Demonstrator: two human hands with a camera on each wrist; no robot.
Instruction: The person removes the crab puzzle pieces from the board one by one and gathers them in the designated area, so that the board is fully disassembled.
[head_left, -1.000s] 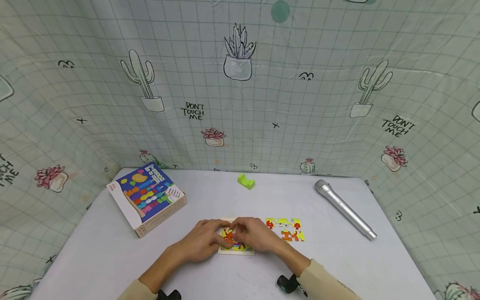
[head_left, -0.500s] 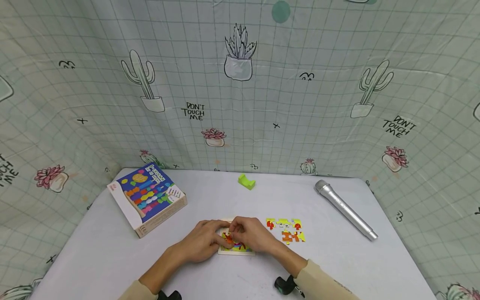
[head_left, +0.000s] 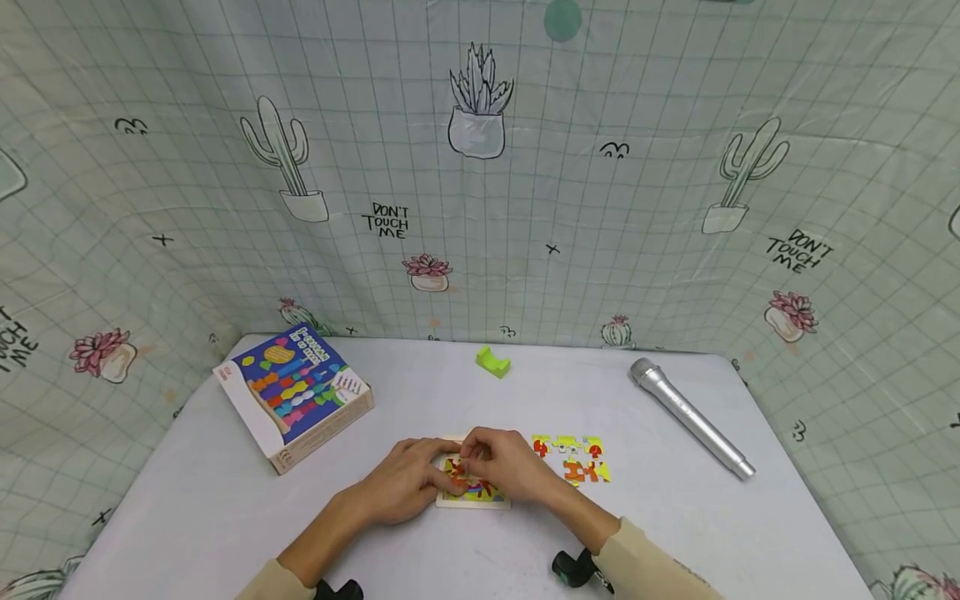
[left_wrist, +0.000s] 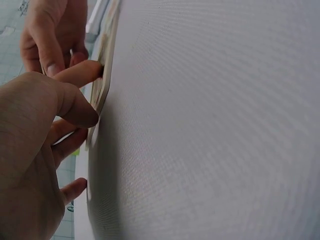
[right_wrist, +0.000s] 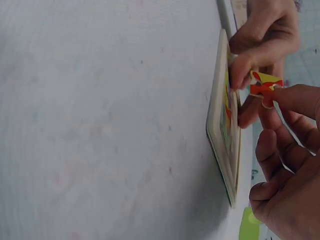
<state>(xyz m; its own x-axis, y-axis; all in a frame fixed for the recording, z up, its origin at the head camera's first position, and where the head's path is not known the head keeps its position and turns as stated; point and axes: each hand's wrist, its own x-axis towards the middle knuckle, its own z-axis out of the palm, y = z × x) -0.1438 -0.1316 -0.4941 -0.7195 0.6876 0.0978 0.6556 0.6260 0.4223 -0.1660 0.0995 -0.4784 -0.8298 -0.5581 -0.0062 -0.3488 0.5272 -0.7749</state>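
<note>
A small jigsaw puzzle board (head_left: 474, 504) with a pale frame and a yellow and red picture lies flat near the middle of the table. My left hand (head_left: 401, 485) rests at its left side, with the thumb over the picture and fingers by the far edge. In the right wrist view, my right hand (right_wrist: 295, 155) pinches a yellow and red jigsaw piece (right_wrist: 264, 89) between thumb and finger, just above the board. Right of the board lie several loose jigsaw pieces (head_left: 575, 472) in two rough rows. My hands cover part of the picture in the head view.
A blue puzzle box (head_left: 300, 383) lies at the back left. Near the back edge sits a lime-green block (head_left: 492, 362) with a curved notch. A silver microphone (head_left: 690, 418) lies on the right. Patterned cloth (head_left: 480, 208) hangs behind the white table (head_left: 660, 533).
My right hand has risen slightly off the board and shows more of the picture under it. The left hand stays in place, and the loose pieces have not moved.
</note>
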